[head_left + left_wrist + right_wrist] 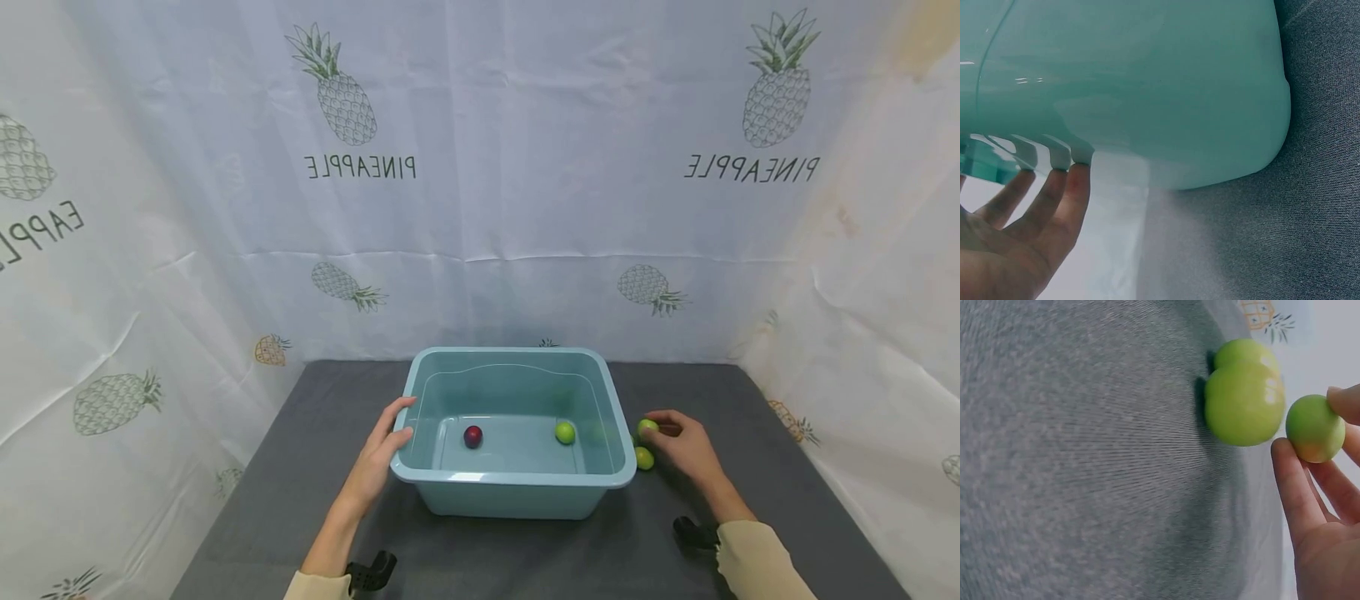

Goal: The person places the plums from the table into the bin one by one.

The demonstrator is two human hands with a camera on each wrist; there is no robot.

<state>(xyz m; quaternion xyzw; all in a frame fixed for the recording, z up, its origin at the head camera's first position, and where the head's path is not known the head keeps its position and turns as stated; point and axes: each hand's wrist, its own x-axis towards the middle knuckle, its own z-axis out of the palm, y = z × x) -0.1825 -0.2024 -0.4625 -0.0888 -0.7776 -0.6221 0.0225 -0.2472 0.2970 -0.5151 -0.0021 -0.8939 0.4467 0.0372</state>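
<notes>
A light blue plastic basin stands on the dark tabletop. My left hand grips its left rim, thumb and forefinger over the edge; in the left wrist view the other fingertips touch the outer wall. To the right of the basin, my right hand pinches a small round green fruit between thumb and fingers. Two more green fruits lie close together on the cloth beside it. Inside the basin are a dark red round fruit at left and a green one at right.
Grey cloth covers the table. White sheets printed with pineapples hang behind and at both sides of it. Black straps with small devices sit at both wrists, next to cream sleeves.
</notes>
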